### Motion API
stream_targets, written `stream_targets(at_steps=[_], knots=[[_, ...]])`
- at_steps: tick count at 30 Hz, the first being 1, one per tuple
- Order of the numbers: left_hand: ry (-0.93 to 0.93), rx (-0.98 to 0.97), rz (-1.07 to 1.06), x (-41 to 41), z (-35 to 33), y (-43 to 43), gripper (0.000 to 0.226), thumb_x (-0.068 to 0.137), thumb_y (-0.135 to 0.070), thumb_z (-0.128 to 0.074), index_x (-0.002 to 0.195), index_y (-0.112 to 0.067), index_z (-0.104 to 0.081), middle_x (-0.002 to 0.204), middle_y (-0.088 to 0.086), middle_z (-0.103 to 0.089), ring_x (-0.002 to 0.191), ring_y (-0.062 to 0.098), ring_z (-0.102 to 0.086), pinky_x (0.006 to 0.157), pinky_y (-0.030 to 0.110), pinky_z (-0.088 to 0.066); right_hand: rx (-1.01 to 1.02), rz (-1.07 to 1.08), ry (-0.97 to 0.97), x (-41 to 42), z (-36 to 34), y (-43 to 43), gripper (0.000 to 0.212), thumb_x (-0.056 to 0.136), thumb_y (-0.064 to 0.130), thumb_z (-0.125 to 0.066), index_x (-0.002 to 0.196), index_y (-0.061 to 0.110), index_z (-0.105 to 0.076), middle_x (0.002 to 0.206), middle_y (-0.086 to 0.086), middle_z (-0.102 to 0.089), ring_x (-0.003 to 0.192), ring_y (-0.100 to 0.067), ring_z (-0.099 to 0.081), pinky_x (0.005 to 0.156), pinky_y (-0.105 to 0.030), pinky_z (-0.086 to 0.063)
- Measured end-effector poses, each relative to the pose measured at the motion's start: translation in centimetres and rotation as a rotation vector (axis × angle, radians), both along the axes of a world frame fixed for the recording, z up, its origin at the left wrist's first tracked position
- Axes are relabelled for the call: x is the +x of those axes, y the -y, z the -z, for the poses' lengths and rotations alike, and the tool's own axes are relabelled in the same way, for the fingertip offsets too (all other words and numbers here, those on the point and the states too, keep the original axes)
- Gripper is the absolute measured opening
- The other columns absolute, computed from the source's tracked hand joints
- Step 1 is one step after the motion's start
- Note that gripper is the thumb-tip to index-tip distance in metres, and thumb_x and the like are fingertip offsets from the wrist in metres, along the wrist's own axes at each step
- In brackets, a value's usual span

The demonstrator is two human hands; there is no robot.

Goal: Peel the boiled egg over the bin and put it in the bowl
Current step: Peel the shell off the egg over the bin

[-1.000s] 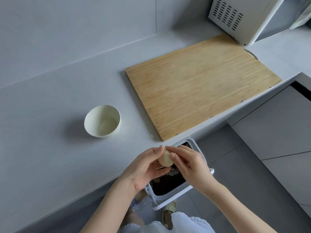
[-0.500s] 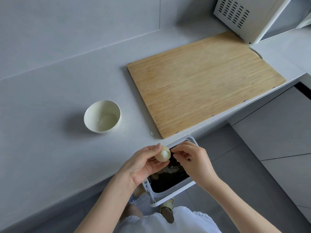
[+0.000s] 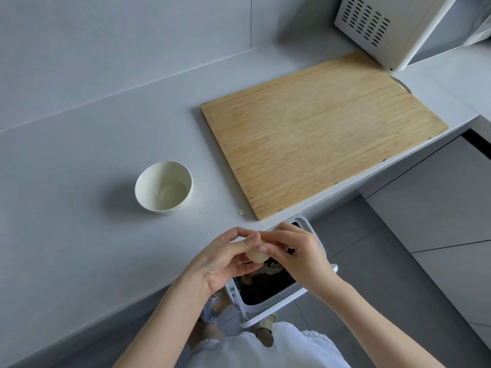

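Left hand point(image 3: 223, 258) cups the egg point(image 3: 256, 255), right hand's point(image 3: 300, 257) fingers point(image 3: 276, 235) pinch its shell; best peel directly above the lower-centre bin point(image 3: 279, 298) so flakes fall inside.

Two hands point(image 3: 220, 261) point(image 3: 300, 254); one each: egg point(image 3: 256, 255), bowl point(image 3: 152, 179), bin point(image 3: 268, 310), board point(image 3: 318, 144), microwave point(image 3: 398, 30); perhaps shell chip point(image 3: 241, 211).

The hands point(image 3: 223, 264) hide most of the egg point(image 3: 256, 256).

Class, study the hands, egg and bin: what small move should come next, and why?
Probably the right hand peels off a bit of shell into the bin: the left hand holds the egg above it, the right pinches the egg, and the bowl has no egg.
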State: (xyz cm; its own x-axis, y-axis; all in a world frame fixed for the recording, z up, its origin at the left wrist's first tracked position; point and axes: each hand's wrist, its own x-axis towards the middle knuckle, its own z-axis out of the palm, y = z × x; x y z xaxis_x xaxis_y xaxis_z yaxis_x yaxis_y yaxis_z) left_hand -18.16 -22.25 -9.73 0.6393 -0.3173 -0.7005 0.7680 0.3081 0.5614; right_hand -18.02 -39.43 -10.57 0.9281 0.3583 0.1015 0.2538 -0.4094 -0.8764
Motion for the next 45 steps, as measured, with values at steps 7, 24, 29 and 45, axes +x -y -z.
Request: stream_targets(at_steps=[7, 24, 29, 45], knots=[[0.012, 0.01, -0.021, 0.3, -0.4, 0.5, 0.023, 0.065, -0.03, -0.071, 0.077, -0.013, -0.061, 0.088, 0.009, -0.066, 0.072, 0.016, -0.069, 0.062, 0.029, -0.056, 0.01, 0.043, 0.145, -0.1, 0.3, 0.0, 0.041, 0.094, 0.04, -0.042, 0.108, 0.011, -0.067, 0.073, -0.009, -0.059, 0.065, -0.015, -0.053, 0.056, -0.022, -0.044], [-0.002, -0.006, 0.062, 0.9, -0.5, 0.9, 0.025, 0.065, -0.022, -0.072, 0.085, -0.009, -0.062, 0.088, 0.01, -0.069, 0.075, 0.019, -0.07, 0.07, 0.036, -0.059, 0.057, 0.28, 0.088, -0.7, 1.1, -0.3, 0.022, 0.093, 0.015, -0.048, 0.079, 0.01, -0.063, 0.07, 0.006, -0.054, 0.068, -0.004, -0.05, 0.057, -0.018, -0.043], [-0.007, -0.071, 0.04, 0.8, -0.5, 0.6, 0.027, 0.068, -0.019, -0.069, 0.09, -0.006, -0.063, 0.09, 0.011, -0.071, 0.078, 0.02, -0.07, 0.07, 0.035, -0.059, 0.049, 0.362, -0.006, -0.6, 0.7, -0.3, 0.029, 0.091, 0.011, -0.055, 0.069, 0.03, -0.055, 0.066, 0.013, -0.053, 0.067, -0.005, -0.051, 0.06, -0.011, -0.038], [-0.048, -0.032, -0.047, -0.1, 0.7, -0.5, 0.041, 0.069, -0.008, -0.069, 0.109, -0.003, -0.061, 0.104, 0.018, -0.067, 0.094, 0.03, -0.067, 0.078, 0.04, -0.059, -0.205, 0.064, -0.118, -0.4, 0.6, -0.1, 0.022, 0.093, 0.024, -0.051, 0.108, 0.021, -0.067, 0.085, 0.005, -0.067, 0.082, -0.009, -0.058, 0.071, -0.025, -0.048]])
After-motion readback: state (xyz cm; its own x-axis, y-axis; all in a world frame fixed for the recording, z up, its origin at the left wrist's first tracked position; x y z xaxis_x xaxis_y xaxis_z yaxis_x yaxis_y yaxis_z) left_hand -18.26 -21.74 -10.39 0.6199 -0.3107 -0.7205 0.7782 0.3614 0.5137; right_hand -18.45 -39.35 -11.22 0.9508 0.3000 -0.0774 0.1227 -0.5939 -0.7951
